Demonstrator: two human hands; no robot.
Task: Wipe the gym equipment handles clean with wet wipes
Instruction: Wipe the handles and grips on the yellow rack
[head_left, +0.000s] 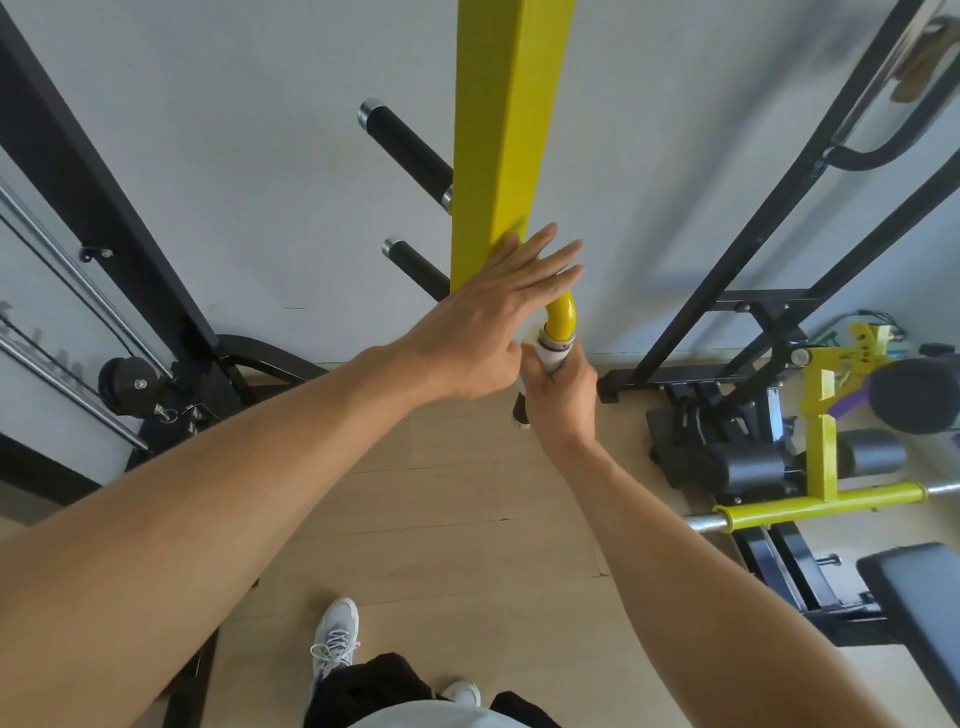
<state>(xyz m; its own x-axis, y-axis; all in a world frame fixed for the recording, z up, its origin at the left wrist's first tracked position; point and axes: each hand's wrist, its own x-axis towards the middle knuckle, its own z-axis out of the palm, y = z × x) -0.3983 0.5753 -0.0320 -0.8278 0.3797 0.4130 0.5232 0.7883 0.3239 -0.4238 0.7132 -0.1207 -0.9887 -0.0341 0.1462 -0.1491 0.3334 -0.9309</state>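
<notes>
A yellow square post (498, 130) runs up the middle of the view. My left hand (488, 317) lies flat against its lower part with fingers straight. Below it a curved yellow tube (561, 314) leads down to a handle. My right hand (563, 392) grips that handle with a white wet wipe (550, 358) wrapped round it. Only the handle's black end (519, 410) shows under my wrist. Two black padded handles, an upper one (405, 150) and a lower one (413, 262), stick out to the left of the post.
A black rack with chrome bars (78, 270) stands at the left. At the right are a black frame (769, 218), a yellow machine arm (821, 467) and a black bench pad (919, 608). My white shoe (335, 639) is on the wooden floor.
</notes>
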